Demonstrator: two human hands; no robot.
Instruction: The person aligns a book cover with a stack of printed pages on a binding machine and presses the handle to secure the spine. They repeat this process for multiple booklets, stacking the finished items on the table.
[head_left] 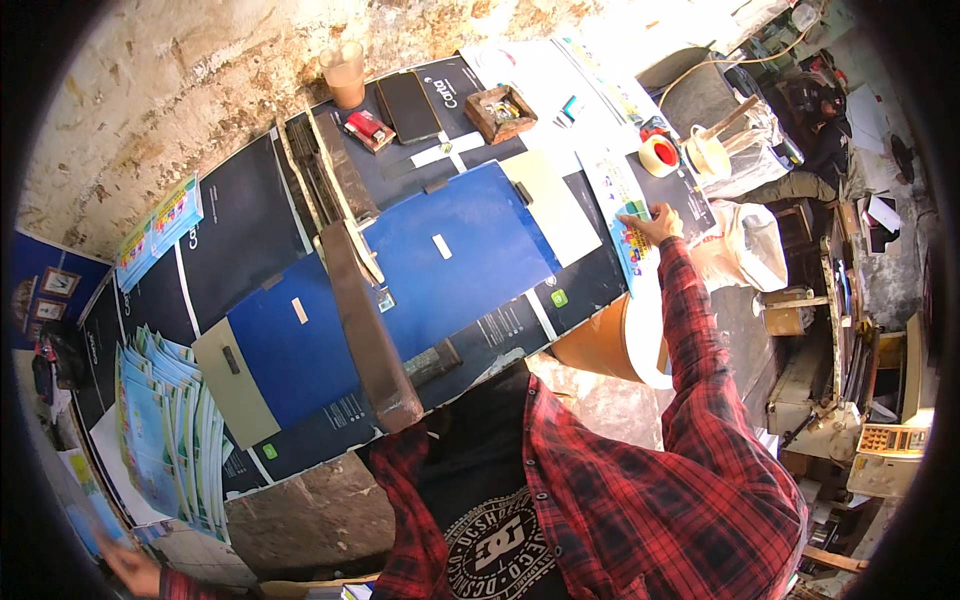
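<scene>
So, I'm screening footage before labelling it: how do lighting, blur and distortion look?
Head view: strong light bleaches the white sheet and part of the wall; head view: the left hand is blurred, probably by motion, while the right hand looks fairly crisp; head view: fisheye curvature toward a black rim.

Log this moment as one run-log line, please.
left hand: blurred, lower left, grip unclear; right hand: touching printed sheet; tape roll: just beyond
</scene>
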